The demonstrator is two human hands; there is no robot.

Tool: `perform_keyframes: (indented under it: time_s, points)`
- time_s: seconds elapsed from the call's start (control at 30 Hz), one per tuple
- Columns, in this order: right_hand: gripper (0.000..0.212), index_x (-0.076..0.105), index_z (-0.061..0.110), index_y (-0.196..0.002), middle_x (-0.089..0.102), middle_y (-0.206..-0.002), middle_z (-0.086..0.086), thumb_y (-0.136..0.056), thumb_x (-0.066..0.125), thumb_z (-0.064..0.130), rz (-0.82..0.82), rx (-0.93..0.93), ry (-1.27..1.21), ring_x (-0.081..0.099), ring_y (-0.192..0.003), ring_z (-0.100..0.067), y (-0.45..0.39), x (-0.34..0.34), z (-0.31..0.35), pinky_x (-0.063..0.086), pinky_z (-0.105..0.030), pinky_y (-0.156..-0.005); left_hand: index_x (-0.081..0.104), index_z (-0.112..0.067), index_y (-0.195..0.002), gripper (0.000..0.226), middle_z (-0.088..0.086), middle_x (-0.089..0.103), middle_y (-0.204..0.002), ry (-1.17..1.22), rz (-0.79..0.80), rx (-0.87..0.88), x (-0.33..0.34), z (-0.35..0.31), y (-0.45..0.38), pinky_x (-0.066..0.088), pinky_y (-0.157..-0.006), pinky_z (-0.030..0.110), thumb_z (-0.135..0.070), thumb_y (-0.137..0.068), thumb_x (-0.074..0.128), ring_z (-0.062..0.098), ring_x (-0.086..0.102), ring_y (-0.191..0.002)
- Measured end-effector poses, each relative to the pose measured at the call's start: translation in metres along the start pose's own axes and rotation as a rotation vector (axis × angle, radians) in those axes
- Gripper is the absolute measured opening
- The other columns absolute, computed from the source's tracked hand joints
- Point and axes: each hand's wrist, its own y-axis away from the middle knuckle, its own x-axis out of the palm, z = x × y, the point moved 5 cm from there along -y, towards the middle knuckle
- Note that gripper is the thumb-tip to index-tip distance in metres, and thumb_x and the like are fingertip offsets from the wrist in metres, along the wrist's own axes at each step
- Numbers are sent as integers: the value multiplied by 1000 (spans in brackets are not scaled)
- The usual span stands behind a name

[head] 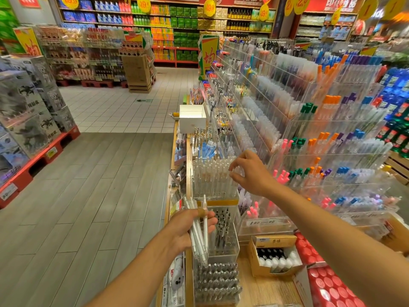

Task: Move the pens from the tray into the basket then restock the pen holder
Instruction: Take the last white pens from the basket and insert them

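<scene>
White price label (262, 222) reading 1.90 on the clear acrylic display, left hand (188, 229) clenched around a bundle of clear white pens (199, 235), long axis near upright, tips up, right hand (250, 171) released, fingers loose above the clear acrylic pen holder (213, 180) of upright clear pens

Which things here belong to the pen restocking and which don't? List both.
In the job:
left hand gripping a bundle of clear pens
right hand over the clear pen holder

Just lying about:
white box
open carton of bottles
red packs

Both forearms and hands (190, 229) are bare, no sleeves showing.
</scene>
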Motion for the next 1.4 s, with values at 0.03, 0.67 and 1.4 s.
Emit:
perform_keyframes:
  time_s: [0.03, 0.67, 1.4]
  points:
    - [20, 65, 22, -108, 43, -105, 4, -89, 67, 30, -11, 19, -12, 42, -103, -14, 1, -2, 0, 39, -32, -94, 67, 12, -107, 21, 24, 72, -89, 0, 9, -2, 0, 0, 0, 62, -61, 33, -1, -92, 63, 26, 72, -75]
    - [14, 59, 14, -80, 57, -67, 0, -94, 58, 16, 262, 443, -724, 52, -58, -8, 47, 43, 36, 42, -23, -58, 68, 9, -111, 24, 24, 73, -95, -8, 71, 69, 16, -1, 0, 61, -65, 38, -3, -91, 66, 28, 74, -76]
    - [12, 59, 22, -106, 59, -82, 11, -96, 56, 15, -197, 55, -362, 55, -70, 2, 4, -14, 12, 45, -8, -63, 63, 6, -88, 13, 16, 61, -62, 46, -74, -108, -13, 7, -1, 60, -52, 38, -5, -95, 59, 25, 63, -52]
